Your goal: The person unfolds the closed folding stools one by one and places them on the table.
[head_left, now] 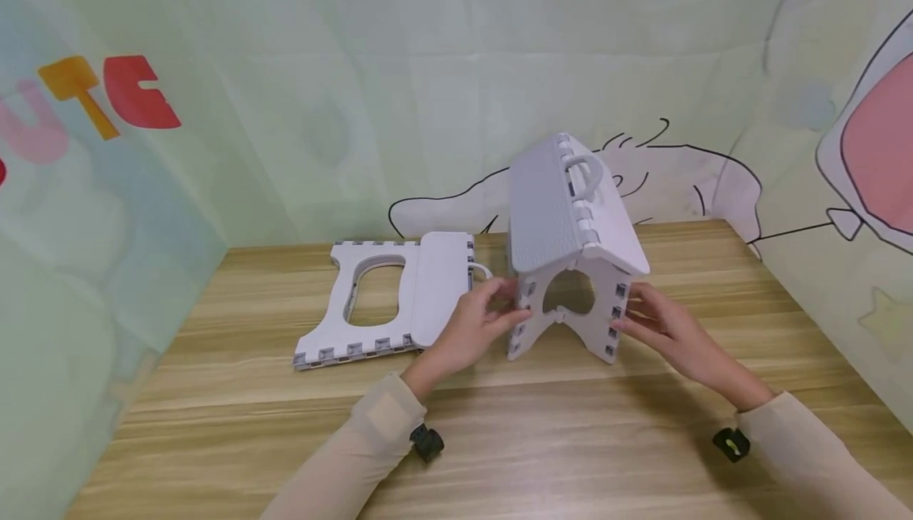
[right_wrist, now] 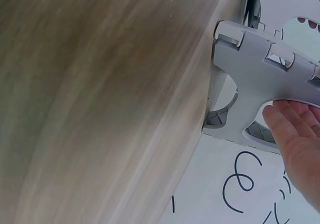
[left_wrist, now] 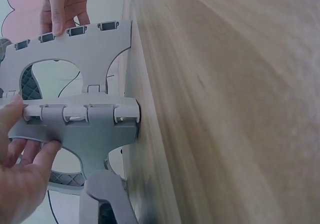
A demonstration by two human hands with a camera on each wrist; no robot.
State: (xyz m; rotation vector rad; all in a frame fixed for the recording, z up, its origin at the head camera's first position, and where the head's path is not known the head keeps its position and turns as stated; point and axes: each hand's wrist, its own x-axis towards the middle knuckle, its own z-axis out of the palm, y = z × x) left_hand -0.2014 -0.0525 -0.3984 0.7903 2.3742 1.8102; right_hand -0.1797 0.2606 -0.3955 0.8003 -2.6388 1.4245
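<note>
Gripping part-folded stool (head_left: 540,207) by its sides w/ L hand (head_left: 465,330) & R hand (head_left: 670,331) — prob. best to move both evenly, watching for pinches at mid hinge (head_left: 559,315).

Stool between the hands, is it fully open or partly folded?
Partly folded: the stool stands on its legs, but its seat peaks like a roof instead of lying flat.

The head camera looks forward and down across the counter (head_left: 535,441) to the printed backdrop (head_left: 321,108). The wrist cameras, tipped sideways, sit close and low at opposite sides of the upright stool (head_left: 545,211), facing inward; both share its hinged panels, which the head view sees from farther off.
</note>
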